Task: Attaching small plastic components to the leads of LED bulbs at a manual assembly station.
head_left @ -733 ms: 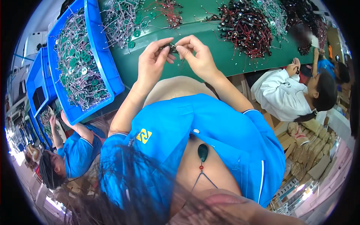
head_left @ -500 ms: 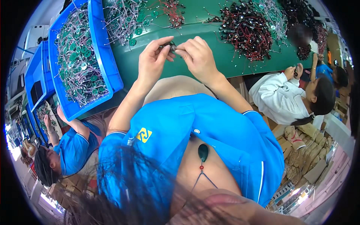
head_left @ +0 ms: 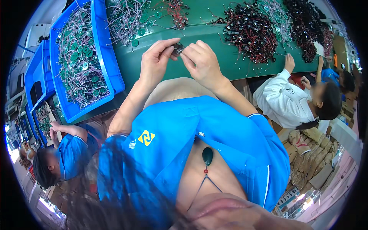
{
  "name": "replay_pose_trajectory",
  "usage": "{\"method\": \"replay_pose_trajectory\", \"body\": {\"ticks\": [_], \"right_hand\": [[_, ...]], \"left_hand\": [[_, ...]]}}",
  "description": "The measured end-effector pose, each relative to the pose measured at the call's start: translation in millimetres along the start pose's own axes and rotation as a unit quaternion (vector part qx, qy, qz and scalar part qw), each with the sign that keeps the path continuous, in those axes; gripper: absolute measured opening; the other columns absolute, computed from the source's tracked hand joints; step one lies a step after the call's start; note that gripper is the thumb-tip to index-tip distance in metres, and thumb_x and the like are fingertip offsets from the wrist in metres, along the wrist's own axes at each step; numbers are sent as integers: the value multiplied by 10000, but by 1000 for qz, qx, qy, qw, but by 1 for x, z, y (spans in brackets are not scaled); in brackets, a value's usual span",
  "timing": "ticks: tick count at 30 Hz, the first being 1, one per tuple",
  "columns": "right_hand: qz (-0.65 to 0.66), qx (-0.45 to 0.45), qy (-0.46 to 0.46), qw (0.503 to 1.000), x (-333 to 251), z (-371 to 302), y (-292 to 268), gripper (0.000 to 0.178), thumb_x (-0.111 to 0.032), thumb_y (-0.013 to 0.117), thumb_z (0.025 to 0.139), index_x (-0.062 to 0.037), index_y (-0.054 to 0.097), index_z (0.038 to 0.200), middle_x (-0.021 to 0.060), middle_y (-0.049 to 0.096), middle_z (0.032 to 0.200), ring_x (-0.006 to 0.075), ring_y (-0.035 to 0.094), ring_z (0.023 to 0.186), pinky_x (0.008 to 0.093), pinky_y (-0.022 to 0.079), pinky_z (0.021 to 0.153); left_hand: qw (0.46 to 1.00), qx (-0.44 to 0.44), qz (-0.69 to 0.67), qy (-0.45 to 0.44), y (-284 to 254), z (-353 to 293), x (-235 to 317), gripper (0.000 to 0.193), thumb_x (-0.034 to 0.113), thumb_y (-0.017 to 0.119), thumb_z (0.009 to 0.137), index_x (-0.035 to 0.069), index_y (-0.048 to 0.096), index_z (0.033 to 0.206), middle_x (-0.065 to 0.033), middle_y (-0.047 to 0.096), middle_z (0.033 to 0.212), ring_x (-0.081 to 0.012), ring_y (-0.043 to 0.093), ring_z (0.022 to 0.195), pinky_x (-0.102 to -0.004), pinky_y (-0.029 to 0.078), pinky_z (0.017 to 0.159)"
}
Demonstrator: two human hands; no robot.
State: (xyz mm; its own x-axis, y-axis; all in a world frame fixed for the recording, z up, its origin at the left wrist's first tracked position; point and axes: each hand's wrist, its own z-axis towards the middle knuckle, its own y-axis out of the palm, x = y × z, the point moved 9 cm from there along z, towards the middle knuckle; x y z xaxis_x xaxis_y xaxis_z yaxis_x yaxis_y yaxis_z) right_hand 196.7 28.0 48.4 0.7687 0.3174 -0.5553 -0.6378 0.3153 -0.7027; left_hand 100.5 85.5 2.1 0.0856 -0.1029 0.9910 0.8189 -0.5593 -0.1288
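Observation:
Above the near part of the green table [head_left: 153, 36], my two hands meet over a small dark round part [head_left: 178, 48]. My left hand [head_left: 155, 58] is closed around it, thumb and fingers pinching it from the left. The fingertips of my right hand [head_left: 202, 60] are pressed together against its right side. Most of the part is hidden by the fingers, so its exact kind does not show. Beyond my hands lies a small group of parts with red wires [head_left: 178, 17]. A heap of green discs with pale wires [head_left: 128, 19] is past my left hand.
A blue bin [head_left: 100, 42] full of wired green discs stands at the left. Black parts with red wires [head_left: 251, 32] are heaped at the right, beside green-wired parts [head_left: 278, 21]. Co-workers sit at the left [head_left: 76, 149] and right [head_left: 281, 97].
My hands have shifted only slightly and the part is turned a little. The right co-worker now reaches a hand to the table; the left co-worker's hands have come together.

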Motion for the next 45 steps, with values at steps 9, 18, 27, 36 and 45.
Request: {"method": "replay_pose_trajectory", "body": {"ticks": [9, 18, 27, 36, 45], "right_hand": [[-21, -32, -1, 999, 2, 3, 4, 100, -43, 589, 706, -57, 522, 780, 67, 490, 708, 252, 477, 712, 371, 399, 629], [-20, -53, 20, 998, 5, 5, 10, 107, -46, 584, 709, -52, 517, 792, 75, 494, 714, 265, 482, 719, 380, 408, 642], [48, -78, 51, 995, 13, 5, 12, 74, -83, 568, 771, -42, 509, 790, 92, 547, 746, 282, 511, 732, 394, 417, 665], [95, -75, 92, 988, 22, 1, 15, 81, -105, 548, 815, -44, 503, 785, 102, 572, 706, 293, 562, 710, 410, 433, 619], [115, -78, 114, 984, 23, 0, 17, 69, -84, 583, 806, -35, 534, 813, 87, 600, 734, 231, 575, 658, 333, 448, 566]], "left_hand": [[999, 25, -22, -8, 3, -2, -7, 276, -20, 522, 855, 6, 560, 1126, -77, 587, 929, -118, 591, 748, -236, 493, 683], [994, 36, -101, -5, 6, -2, -16, 237, -9, 559, 835, -3, 566, 1072, -75, 573, 966, -137, 592, 836, -258, 500, 742], [986, -18, -140, -88, 9, 3, -26, 292, 33, 553, 859, -31, 513, 1142, -82, 598, 953, -129, 589, 810, -244, 490, 745], [995, -42, -40, -82, 9, 5, -20, 342, 50, 534, 867, 2, 494, 1202, -124, 612, 985, -150, 625, 832, -266, 501, 731], [995, -75, 53, -32, 11, 8, 1, 316, 14, 502, 873, 5, 499, 1188, -75, 590, 960, -108, 585, 785, -232, 484, 682]]}}
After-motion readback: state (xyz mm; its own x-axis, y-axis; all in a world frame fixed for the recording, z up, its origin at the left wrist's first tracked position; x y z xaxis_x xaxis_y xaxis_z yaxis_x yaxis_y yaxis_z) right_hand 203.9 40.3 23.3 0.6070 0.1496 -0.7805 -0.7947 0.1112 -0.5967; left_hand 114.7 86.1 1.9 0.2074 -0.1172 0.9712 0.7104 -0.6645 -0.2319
